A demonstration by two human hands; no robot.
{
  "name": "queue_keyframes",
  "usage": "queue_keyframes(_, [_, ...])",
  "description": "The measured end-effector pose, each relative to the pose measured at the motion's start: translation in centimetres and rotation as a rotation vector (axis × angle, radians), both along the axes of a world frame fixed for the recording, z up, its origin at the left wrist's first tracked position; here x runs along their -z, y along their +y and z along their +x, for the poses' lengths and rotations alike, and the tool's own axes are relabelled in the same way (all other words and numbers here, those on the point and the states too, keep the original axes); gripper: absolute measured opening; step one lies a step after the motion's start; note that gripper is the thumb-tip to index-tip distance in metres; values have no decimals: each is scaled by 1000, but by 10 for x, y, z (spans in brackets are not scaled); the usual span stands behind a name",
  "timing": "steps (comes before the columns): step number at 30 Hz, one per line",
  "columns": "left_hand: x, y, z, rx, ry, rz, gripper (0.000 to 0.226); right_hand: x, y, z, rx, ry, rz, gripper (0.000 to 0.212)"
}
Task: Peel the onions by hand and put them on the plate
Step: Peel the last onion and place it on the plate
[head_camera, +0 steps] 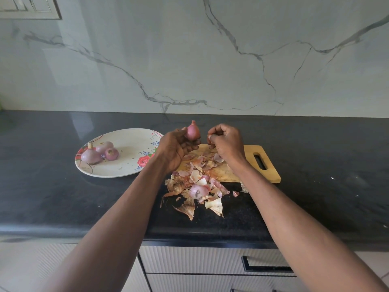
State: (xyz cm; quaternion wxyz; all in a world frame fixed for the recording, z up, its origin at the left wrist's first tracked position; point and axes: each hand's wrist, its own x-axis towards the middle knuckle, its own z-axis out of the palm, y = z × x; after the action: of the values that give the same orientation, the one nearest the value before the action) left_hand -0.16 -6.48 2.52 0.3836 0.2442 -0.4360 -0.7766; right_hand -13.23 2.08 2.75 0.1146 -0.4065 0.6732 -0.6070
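Black granite counter (52, 186) under a marble wall: left hand (175, 147) grips a peeled onion (192, 131) above the cutting board (248, 165); right hand (226, 142) pinches a skin scrap (209, 138). Three onions (101, 153) lie on the floral plate (126, 142), left.

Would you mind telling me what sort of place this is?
Most likely a home kitchen: a dark stone countertop, a wooden cutting board with onion peels, and drawers below.

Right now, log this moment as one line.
left hand holds onion | right hand pinches peel | three onions on plate | peels on cutting board
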Motion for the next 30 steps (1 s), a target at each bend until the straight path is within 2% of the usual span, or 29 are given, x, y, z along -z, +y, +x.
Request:
queue_keyframes(3, [0, -2, 1, -18, 13, 32, 23, -1, 2, 2, -6, 26, 60, 17])
queue_keyframes(8, [1, -2, 2, 12, 7, 42, 32, 0, 2, 4, -51, 175, 169, 22])
queue_keyframes(11, [1, -4, 1, 8, 7, 48, 36, 1, 1, 5, -78, 287, 243, 17])
queue_keyframes(14, [1, -4, 2, 8, -1, 34, 40, 1, 2, 5, -141, 294, 312, 10])
queue_keyframes(17, [0, -2, 3, 7, -23, 10, 34, 3, 2, 2, -91, 242, 198, 20])
queue_keyframes(20, [0, -1, 3, 23, -52, -39, 22, 0, 3, -2, -9, 157, 38, 12])
queue_keyframes(24, [1, -1, 4, 97, -20, -42, 22, 0, 2, -4, -120, -58, -13, 36])
queue_keyframes(30, [0, 0, 2, 144, 29, -24, 26, 1, 0, -5, -174, -275, -81, 31])
